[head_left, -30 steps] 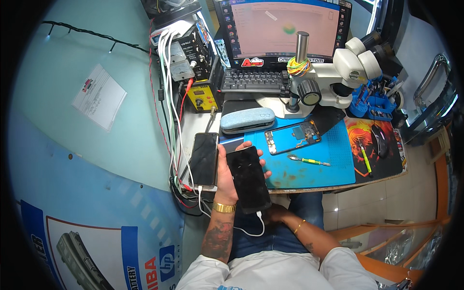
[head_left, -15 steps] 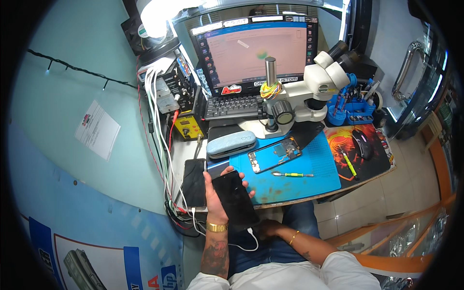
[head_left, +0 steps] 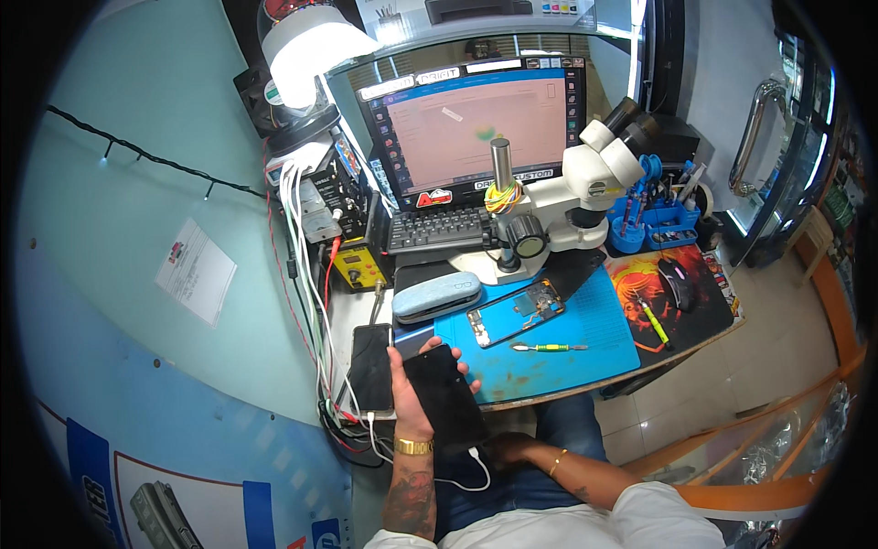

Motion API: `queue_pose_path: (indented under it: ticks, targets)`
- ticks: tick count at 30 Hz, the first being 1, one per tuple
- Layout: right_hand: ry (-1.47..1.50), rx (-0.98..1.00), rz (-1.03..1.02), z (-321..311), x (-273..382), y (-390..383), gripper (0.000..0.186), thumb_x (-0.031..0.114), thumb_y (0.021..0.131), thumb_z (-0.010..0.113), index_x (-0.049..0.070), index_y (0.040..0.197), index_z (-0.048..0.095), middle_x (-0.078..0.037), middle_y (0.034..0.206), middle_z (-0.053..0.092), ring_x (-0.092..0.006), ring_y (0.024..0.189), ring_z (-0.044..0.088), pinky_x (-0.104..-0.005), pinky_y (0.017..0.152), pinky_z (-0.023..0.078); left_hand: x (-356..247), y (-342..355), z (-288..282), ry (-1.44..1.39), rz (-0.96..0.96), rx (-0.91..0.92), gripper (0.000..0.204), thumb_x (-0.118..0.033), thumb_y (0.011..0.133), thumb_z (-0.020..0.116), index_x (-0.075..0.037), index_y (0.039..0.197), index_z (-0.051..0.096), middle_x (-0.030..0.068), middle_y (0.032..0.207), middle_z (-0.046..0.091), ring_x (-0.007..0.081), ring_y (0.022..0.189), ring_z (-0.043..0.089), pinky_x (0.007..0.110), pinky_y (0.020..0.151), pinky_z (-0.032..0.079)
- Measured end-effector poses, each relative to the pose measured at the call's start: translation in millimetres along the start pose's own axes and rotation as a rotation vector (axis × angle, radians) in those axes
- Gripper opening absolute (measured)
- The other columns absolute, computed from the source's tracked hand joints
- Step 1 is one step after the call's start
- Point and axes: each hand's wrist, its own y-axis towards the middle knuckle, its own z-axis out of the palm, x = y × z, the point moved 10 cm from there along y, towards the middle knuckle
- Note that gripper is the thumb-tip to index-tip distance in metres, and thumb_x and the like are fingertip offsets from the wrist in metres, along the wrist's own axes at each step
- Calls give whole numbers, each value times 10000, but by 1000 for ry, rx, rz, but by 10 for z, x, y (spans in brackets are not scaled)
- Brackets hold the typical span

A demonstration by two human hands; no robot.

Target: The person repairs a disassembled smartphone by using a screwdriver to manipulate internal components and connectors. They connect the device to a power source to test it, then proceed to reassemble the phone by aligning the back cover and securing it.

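Just off the bench's front edge, over the lap, a black glass-fronted phone [head_left: 446,398] sits in the left hand [head_left: 413,409], thumb along one side and fingers wrapped round the other. A white plastic charging cable [head_left: 475,454] is plugged into its lower end. The right hand [head_left: 510,449] is down in shadow near that end; can't tell if it's got anything.

What's changed in the last second? Mostly just the view: it's tipped up, so the bright white-shaded lamp [head_left: 306,59] and pale shelf [head_left: 540,26] show now. Grip and cable look the same and the display's still dark, so I'd say nothing's moved on with the phone.

Writing-wise, the black-framed monitor [head_left: 476,133] has red-and-white and black-and-white stickers with bold lettering. The white paper sheet [head_left: 197,274] on the pale blue-green wall [head_left: 101,274] is too small to read, and the blue-and-white printed poster [head_left: 215,494] has big cut-off letters.
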Motion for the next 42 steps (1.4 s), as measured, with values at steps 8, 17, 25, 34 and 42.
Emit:
queue_pose_path:
  ticks: [8,17,25,34,42]
  targets:
    - [-14,-201,-133,202,-390,196,396,329,801,612,131,1130,707,-167,1136,693,-364,1028,657,-442,895,511,53,87,-19,31,-22,-2,716,-743,928,327,-147,1226,592,137,1108,625,281,968,615,580,896,494]
    - [-54,13,-251,242,-153,424,497,250,882,565,113,1360,562,-151,1399,550,-320,1256,543,-424,1075,405,-126,-91,-265,95,51,-193,736,-785,891,341,-163,1169,621,137,1067,652,302,908,640,612,861,485]
    - [60,-197,-189,-620,-3,129,491,247,881,565,111,1353,567,-154,1392,554,-322,1252,545,-426,1074,406,53,-38,-343,168,-27,-257,865,-795,893,266,-142,1432,446,118,1155,661,318,975,647,531,853,522]
    - [62,-242,-209,-963,39,189,485,245,880,565,109,1345,571,-157,1385,558,-325,1248,547,-428,1073,406,7,-53,-235,160,-7,-267,814,-796,888,289,-149,1330,509,125,1132,646,314,963,634,570,882,496]
    - [81,-230,-227,-808,-35,197,479,243,878,565,108,1338,576,-159,1379,562,-327,1244,548,-430,1072,406,13,-112,-269,135,7,-262,778,-797,884,309,-155,1240,565,132,1112,633,311,953,623,605,908,473]
